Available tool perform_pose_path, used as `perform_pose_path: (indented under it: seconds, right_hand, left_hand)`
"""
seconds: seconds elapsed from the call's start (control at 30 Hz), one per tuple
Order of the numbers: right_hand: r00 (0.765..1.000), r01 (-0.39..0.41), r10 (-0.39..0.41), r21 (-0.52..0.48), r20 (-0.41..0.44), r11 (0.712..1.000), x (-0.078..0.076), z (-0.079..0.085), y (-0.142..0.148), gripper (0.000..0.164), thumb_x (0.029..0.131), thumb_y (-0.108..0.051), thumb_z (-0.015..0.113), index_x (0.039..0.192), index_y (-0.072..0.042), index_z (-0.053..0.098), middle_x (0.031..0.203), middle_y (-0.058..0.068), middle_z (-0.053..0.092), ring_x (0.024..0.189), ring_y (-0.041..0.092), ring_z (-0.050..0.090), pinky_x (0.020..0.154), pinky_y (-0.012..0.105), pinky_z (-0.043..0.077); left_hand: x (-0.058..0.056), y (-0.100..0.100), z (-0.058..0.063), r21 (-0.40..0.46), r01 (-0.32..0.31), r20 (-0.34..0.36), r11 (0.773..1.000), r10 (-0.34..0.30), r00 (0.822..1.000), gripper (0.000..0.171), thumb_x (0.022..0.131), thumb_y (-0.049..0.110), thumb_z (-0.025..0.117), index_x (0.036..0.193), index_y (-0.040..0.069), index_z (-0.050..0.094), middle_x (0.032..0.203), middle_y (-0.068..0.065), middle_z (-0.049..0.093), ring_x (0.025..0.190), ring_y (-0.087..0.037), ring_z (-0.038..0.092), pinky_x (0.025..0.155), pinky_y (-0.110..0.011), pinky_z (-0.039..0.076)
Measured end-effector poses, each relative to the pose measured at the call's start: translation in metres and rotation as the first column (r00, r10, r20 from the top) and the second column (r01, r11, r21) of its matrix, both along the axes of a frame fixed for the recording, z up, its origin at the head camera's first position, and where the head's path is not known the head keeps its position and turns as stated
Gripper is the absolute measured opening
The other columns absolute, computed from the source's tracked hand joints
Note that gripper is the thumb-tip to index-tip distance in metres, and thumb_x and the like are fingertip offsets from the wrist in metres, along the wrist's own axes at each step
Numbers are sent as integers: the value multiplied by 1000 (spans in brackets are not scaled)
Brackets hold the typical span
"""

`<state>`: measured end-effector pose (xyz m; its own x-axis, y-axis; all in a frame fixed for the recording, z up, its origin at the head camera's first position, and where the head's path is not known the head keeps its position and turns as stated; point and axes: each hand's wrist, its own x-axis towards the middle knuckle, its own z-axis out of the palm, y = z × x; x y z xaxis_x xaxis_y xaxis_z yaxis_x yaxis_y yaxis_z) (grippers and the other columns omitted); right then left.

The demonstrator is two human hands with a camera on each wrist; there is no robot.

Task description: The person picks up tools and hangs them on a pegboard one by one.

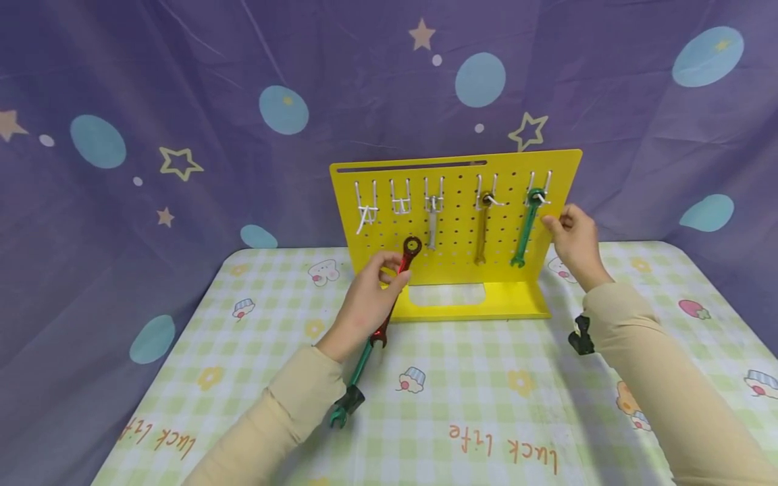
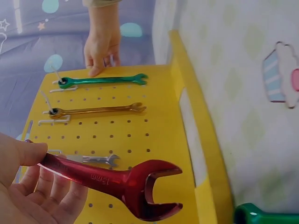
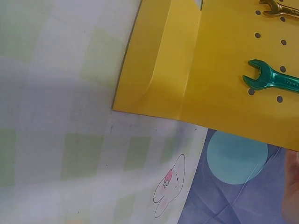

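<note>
In the head view my left hand holds a red combination wrench between thumb and fingers, its ring end up and its open jaw pointing down. The wrench is in front of the lower left of a yellow pegboard. My right hand grips the board's right edge, thumb on the front and fingers behind. Close to that thumb a green wrench hangs by its ring from a white hook. A gold wrench and a small silver wrench hang farther left.
Two white hooks, the left one and its neighbour, carry no wrench. Another green wrench lies on the checked tablecloth beneath my left wrist. A purple patterned curtain stands right behind the table.
</note>
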<state>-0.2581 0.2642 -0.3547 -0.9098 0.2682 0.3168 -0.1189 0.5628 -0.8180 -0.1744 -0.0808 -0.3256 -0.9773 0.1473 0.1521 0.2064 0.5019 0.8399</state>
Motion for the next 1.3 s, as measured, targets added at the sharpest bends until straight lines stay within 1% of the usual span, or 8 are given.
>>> perform_pose_path:
  seconds: [0.13,0.23,0.47,0.67,0.8,0.93,1.07,1.3]
  right_hand:
    - [1000,-1,0,-15,-13,1000,0,0,-1,32,99,-26,59,90,2,46,65,-7,46,61,4,43,54,15,39]
    - [1000,1,-2,-20,-20,1000,-1,-2,-3,31,99,-25,59,91,2,47,66,-7,47,61,4,44,55,14,40]
    - [1000,9,-10,-39,-23,999,-3,-4,-5,30,99,-24,61,94,4,52,75,-7,59,65,-1,48,59,12,43]
    - [1000,10,-11,-24,-24,1000,-1,-4,-3,31,99,-26,60,93,3,50,70,-7,53,62,2,45,57,14,41]
    - [1000,7,-8,-27,-26,1000,0,-2,-2,32,99,-26,60,95,5,52,70,-11,53,64,1,46,58,13,41]
    - [999,12,-13,-23,-31,1000,0,-2,-1,32,99,-25,60,95,6,52,70,-11,53,64,2,46,58,13,41]
    - [999,16,-17,-24,-30,1000,0,-2,-1,31,99,-25,60,94,5,51,69,-8,53,63,2,45,57,13,40]
    - [999,21,-22,-30,-37,999,0,-1,-3,32,98,-25,60,92,4,50,68,-8,51,62,1,44,56,13,40]
  left_hand:
    - [-5,2,3,24,-11,-36,1000,11,999,27,99,24,64,122,12,57,118,-3,61,100,-23,56,81,-37,50]
    - [-8,5,5,40,-28,-57,999,30,998,27,98,23,65,121,12,58,116,-3,61,99,-22,56,80,-37,50]
    - [-16,9,8,80,-68,-90,994,75,993,27,99,21,64,122,11,57,114,-4,60,100,-24,57,82,-37,51]
    - [-22,10,10,123,-78,-105,989,91,990,25,99,22,64,121,12,57,114,-4,60,101,-24,57,81,-37,51]
    - [-25,12,12,140,-89,-128,986,107,986,27,99,22,64,123,10,57,115,-5,60,100,-23,57,80,-37,51]
    - [-28,14,14,140,-103,-131,985,121,984,29,99,22,64,124,9,57,116,-6,60,100,-23,57,79,-36,52]
    - [-33,15,12,150,-117,-114,982,135,984,29,99,23,63,124,9,57,117,-5,60,100,-23,58,78,-36,52]
    - [-41,16,9,140,-151,-100,979,166,981,30,99,25,64,124,11,58,115,-3,60,100,-21,57,80,-35,52]
